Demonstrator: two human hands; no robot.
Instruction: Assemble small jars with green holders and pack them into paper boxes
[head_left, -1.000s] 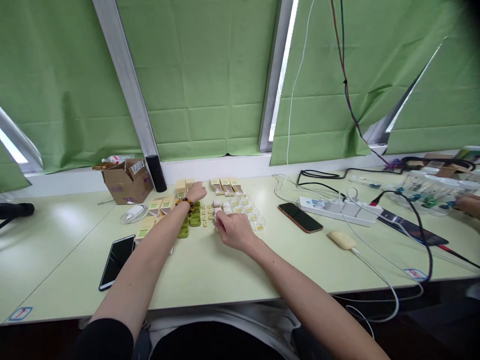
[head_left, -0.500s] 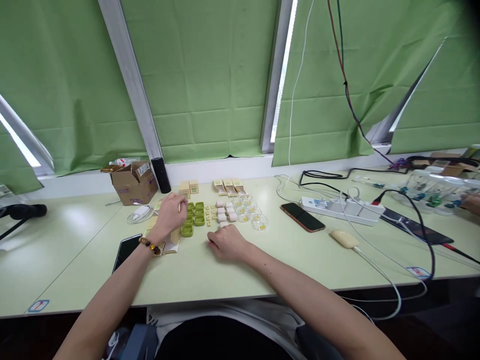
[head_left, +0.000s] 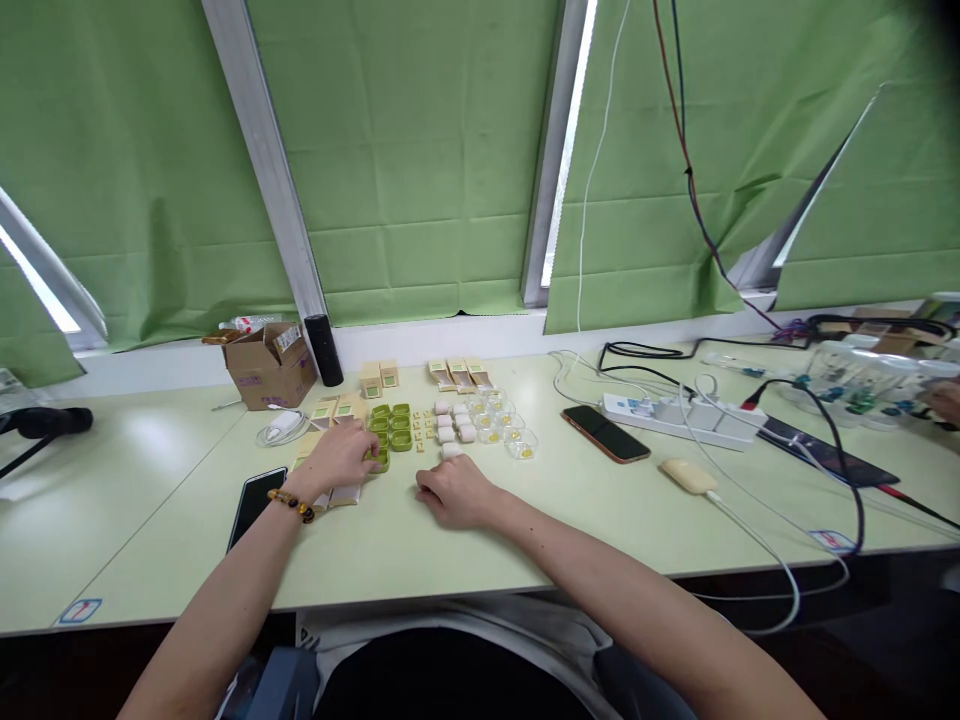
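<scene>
Left hand [head_left: 341,458] at the nearest green square tray [head_left: 381,461], right hand [head_left: 456,492] curled on the desk [head_left: 375,565]

The left hand, wearing a beaded bracelet [head_left: 290,503], reaches in from the front edge of the desk, its fingers bent and close together over the left side of that tray; whether they pinch its rim, I cannot tell. The tray is the frontmost of two columns of green trays, left of the desk's middle and well back from its front edge. The right hand lies nearer the front edge, fingers folded into a narrow, loose fist (thumb side toward the trays), just in front of the pale pink rounded pieces [head_left: 445,436].

Between trays and pink pieces run small yellow pieces [head_left: 420,436]; to the right stand clear cups [head_left: 521,449] with yellow inside. Beige cartons [head_left: 461,374] sit toward the back edge, and a cardboard box [head_left: 270,378] stands near that edge, farther left, beside a black cylinder [head_left: 323,350]. Left of the left wrist lies a dark-screened phone [head_left: 255,498], partly covered by the forearm.
</scene>
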